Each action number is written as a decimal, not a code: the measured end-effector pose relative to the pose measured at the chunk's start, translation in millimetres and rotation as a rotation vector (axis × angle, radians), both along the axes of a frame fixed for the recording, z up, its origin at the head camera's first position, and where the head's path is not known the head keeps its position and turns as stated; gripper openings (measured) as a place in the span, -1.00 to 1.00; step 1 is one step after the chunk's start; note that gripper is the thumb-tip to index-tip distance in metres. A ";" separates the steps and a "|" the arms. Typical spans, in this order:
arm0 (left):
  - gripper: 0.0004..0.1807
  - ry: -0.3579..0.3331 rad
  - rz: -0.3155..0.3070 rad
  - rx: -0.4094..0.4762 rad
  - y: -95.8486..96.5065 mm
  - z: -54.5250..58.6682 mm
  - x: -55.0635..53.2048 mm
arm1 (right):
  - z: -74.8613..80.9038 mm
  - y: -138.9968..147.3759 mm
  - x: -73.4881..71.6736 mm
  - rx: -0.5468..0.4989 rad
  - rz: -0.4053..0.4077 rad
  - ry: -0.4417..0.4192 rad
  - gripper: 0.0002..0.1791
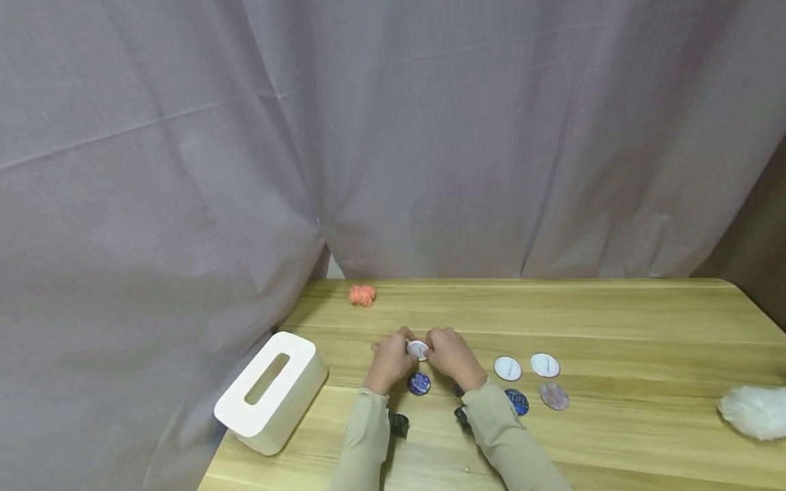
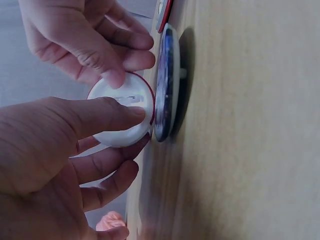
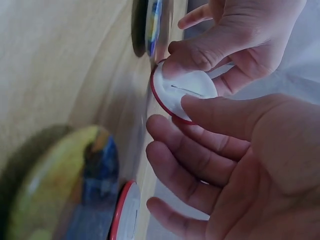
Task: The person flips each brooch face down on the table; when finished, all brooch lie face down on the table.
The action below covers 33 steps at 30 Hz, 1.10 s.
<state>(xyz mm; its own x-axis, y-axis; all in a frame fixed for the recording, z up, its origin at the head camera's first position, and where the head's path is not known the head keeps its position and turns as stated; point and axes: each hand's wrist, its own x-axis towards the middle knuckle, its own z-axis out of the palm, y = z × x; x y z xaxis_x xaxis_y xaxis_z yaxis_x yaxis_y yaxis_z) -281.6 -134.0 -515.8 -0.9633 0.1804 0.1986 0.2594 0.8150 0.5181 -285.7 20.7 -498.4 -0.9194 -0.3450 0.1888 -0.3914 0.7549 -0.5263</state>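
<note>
A round pin-back badge [image 1: 417, 350] is held between both hands, its white back and metal pin facing up and a red rim around it. My left hand [image 1: 391, 359] pinches one side, with the thumb lying across the white back [image 2: 117, 136] near the pin. From the other side my right hand [image 1: 453, 356] grips the edge, thumb on top and fingers beneath, as the right wrist view shows. Just nearer than the hands lies a dark blue patterned badge [image 1: 419, 383]. Beside the right wrist, a yellow and blue badge [image 3: 65, 185] is mostly hidden in the head view.
Right of the hands lie two white-backed badges [image 1: 507, 369], a blue badge [image 1: 517, 402] and a pinkish badge [image 1: 555, 396]. A white tissue box [image 1: 270, 389] stands at left. An orange yarn bundle [image 1: 362, 295] lies at the back, a white fluffy thing [image 1: 755, 412] far right.
</note>
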 end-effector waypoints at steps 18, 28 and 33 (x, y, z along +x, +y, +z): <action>-0.74 -0.001 -0.040 -0.061 1.6 1.2 -1.6 | -1.6 -3.0 -1.0 0.147 -0.086 0.001 -0.80; -0.73 -0.071 -0.062 -0.115 1.9 2.7 0.9 | -2.2 -3.1 2.7 0.167 -0.088 -0.013 -0.89; -0.60 -0.113 -0.054 -0.145 3.6 3.9 0.7 | -3.2 -2.4 2.9 0.190 -0.094 -0.011 -0.88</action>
